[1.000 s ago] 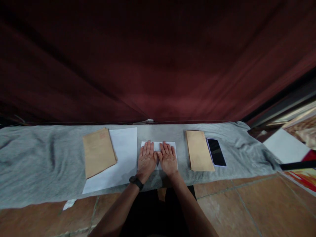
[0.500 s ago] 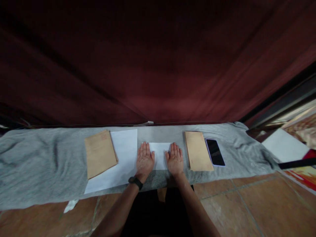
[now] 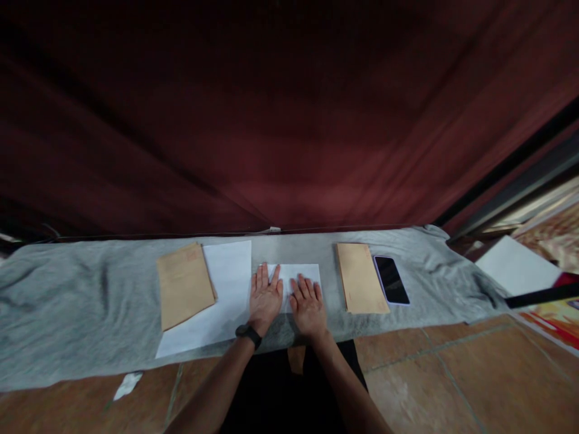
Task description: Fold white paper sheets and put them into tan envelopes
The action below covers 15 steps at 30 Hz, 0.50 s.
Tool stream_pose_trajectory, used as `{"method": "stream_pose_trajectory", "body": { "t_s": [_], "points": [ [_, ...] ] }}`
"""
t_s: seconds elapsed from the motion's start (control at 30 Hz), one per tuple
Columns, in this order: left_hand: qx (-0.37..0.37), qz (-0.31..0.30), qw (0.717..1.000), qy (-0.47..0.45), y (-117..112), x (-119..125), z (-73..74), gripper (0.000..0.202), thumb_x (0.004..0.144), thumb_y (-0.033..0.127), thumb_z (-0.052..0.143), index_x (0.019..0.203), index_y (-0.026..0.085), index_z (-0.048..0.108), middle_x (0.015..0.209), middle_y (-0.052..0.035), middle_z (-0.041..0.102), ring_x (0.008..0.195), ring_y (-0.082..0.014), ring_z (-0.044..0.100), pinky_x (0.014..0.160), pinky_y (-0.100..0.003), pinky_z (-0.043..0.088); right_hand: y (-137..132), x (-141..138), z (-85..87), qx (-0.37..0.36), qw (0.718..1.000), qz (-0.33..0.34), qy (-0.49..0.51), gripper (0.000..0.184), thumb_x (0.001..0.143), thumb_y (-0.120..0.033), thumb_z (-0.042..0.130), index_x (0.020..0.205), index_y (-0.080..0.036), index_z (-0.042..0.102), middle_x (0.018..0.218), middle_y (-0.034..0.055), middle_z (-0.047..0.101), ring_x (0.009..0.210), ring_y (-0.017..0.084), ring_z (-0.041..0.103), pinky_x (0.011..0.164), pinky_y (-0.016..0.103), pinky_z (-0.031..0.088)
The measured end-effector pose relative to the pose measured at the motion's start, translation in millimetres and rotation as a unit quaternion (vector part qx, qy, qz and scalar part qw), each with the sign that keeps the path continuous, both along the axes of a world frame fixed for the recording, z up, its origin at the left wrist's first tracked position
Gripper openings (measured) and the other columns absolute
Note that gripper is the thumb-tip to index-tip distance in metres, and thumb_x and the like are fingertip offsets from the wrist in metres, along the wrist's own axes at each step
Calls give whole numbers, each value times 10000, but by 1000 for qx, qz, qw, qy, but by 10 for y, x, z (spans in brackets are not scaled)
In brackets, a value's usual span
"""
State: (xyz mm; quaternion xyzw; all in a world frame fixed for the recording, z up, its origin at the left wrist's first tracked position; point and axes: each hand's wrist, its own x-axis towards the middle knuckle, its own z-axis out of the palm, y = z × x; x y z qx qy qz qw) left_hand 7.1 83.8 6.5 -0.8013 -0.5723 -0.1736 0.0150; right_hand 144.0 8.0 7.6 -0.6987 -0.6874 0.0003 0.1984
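Observation:
A small white sheet of paper, which looks folded, lies on the grey cloth in front of me. My left hand, with a dark band on the wrist, rests flat on its left end, fingers spread. Flat on the right part of the sheet is my right hand, its fingers apart. Left of my hands are larger white paper and a stack of brown envelopes partly on top of it. Another stack of brown envelopes lies to the right of my right hand.
A phone with a purple edge lies beside the right envelopes. The grey cloth runs along a dark red curtain. A white scrap is on the tiled floor. A white board stands far right.
My right hand has moved left across the white sheet, uncovering its right end, and its fingers have spread. My left hand stays in place with its fingers a little more spread.

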Motion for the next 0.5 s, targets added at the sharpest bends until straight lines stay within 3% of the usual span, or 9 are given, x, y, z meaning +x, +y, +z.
{"method": "stream_pose_trajectory", "body": {
  "t_s": [0.13, 0.23, 0.4, 0.5],
  "points": [
    [-3, -9, 1000, 3, 7, 17, 12, 523, 1010, 291, 387, 1514, 168, 454, 1629, -153, 329, 1529, -326, 254, 1214, -562, 273, -18, 7, 16, -8, 1000, -24, -4, 491, 1050, -376, 423, 1520, -235, 452, 1597, 101, 400, 1469, 278, 390, 1206, 495, 254],
    [-20, -59, 998, 3, -5, 76, 23, 543, 1018, 281, 335, 1515, 84, 427, 1614, -156, 360, 1533, -287, 251, 1235, -508, 264, -15, 3, 28, -13, 1000, -24, -2, 491, 1045, -364, 435, 1520, -239, 453, 1599, 104, 395, 1475, 277, 379, 1210, 500, 242],
    [-41, -121, 992, 2, -40, 163, 25, 538, 1027, 280, 291, 1527, 120, 407, 1591, -101, 421, 1527, -252, 272, 1242, -492, 261, -20, 0, 22, -15, 999, -25, 19, 477, 1042, -302, 419, 1512, -232, 465, 1585, 102, 424, 1484, 277, 361, 1218, 514, 227],
    [-35, -134, 990, 2, -42, 148, 24, 539, 1026, 287, 303, 1526, 112, 401, 1592, -112, 417, 1526, -258, 275, 1241, -496, 260, 60, 38, 57, -21, 997, -40, 56, 449, 1056, -271, 360, 1468, -202, 525, 1548, 99, 482, 1452, 246, 417, 1213, 480, 264]
  ]
}}
